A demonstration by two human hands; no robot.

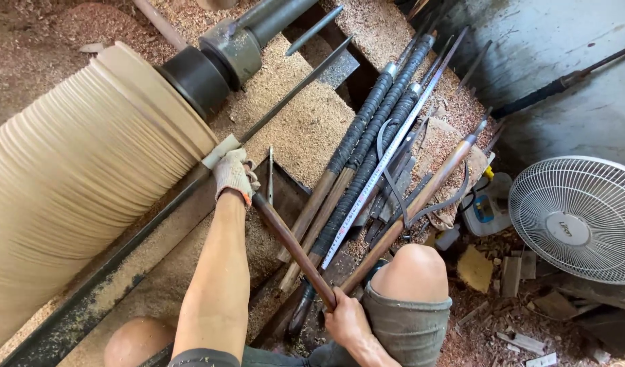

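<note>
Both hands hold one long turning tool (292, 248) with a brown wooden handle. The left hand (234, 173) wears a white knit glove and is wrapped around the front of the tool, close to the big wooden piece. The right hand (346, 323) is bare and is closed around the back end of the handle, low down by the person's knee (414, 272).

On the far left is the big wooden piece (75, 177). It is round, pale and very wide, with many thin rings cut all around it. It sits on its side on a lathe. A black round plate (193, 78) and a grey metal shaft (251, 34) press on its end. The tip of the tool touches the edge of the wood, just by the gloved hand. A long dark metal bar (88, 299) runs below the wood, and the tool rests across it.

Sawdust (306, 115) lies thick in the middle. To the right of it is a bunch of other long tools (367, 149), side by side, some wrapped in black tape. A metal ruler (380, 170) lies slanted over them.

On the far right, a white fan (584, 217) stands on the floor. Small bits of wood (503, 272) lie near it.
</note>
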